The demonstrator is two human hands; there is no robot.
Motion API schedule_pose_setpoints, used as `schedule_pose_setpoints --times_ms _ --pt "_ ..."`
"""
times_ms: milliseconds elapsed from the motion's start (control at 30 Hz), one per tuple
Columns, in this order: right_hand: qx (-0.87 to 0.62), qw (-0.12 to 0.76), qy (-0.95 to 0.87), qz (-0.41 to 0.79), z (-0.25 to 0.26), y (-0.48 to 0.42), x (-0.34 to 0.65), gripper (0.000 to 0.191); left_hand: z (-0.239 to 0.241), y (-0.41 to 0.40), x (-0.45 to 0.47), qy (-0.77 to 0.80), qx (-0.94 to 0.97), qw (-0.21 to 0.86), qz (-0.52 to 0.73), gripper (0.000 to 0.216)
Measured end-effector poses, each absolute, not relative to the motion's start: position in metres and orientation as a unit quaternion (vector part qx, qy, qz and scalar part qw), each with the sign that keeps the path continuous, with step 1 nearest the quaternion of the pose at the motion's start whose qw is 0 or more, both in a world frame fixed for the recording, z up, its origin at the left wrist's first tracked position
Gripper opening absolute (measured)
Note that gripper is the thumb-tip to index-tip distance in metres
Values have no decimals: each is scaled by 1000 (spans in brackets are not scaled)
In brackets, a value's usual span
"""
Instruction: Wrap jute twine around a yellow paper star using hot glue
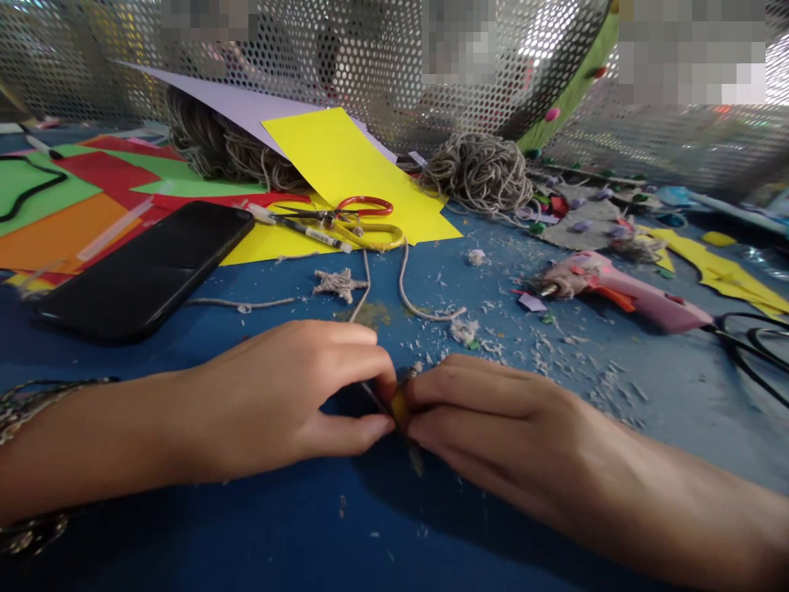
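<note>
Over the blue tabletop, my left hand (296, 403) and my right hand (511, 419) meet, fingertips pinched together. Between them is a small yellow piece (400, 409), mostly covered by the fingers. Its kind I cannot make out. A thin grey cord (368, 284) runs from the scissors area toward my left hand, and a pale strand shows inside the left pinch. Just beyond the hands lies a small star wrapped in grey cord (339, 284). Scissors with red and yellow handles (363, 222) rest behind it, on yellow paper.
A black phone (148, 267) lies at left beside coloured paper sheets (62, 185). A pink glue gun (622, 288) with a black cable is at right. Grey cord bundles (474, 174) stand before a perforated metal screen (382, 66). Fibre scraps litter the table (277, 526).
</note>
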State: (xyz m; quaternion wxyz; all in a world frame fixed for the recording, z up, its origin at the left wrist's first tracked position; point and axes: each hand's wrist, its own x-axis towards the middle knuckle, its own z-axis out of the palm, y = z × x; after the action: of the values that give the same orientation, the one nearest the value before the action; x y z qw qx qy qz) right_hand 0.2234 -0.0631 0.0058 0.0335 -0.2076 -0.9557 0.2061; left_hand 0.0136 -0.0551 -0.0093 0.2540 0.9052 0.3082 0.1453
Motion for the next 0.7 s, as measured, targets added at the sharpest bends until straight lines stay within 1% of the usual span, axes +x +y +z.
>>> schedule_pose_setpoints --times_ms 100,233,467,600,700 --pt "-201 33 -956 210 6 -62 223 27 -10 -52 12 284 909 268 147 4" --pt "-200 38 -957 208 5 -63 223 25 -10 -51 14 276 913 262 144 6" --pt "-187 47 -961 198 6 -62 223 26 -12 -57 20 341 907 216 120 12" --pt "-188 45 -962 195 5 -63 222 26 -12 -59 22 367 893 221 141 11" --pt "-210 48 -949 229 9 -62 219 20 -11 -59 21 362 887 244 150 11"
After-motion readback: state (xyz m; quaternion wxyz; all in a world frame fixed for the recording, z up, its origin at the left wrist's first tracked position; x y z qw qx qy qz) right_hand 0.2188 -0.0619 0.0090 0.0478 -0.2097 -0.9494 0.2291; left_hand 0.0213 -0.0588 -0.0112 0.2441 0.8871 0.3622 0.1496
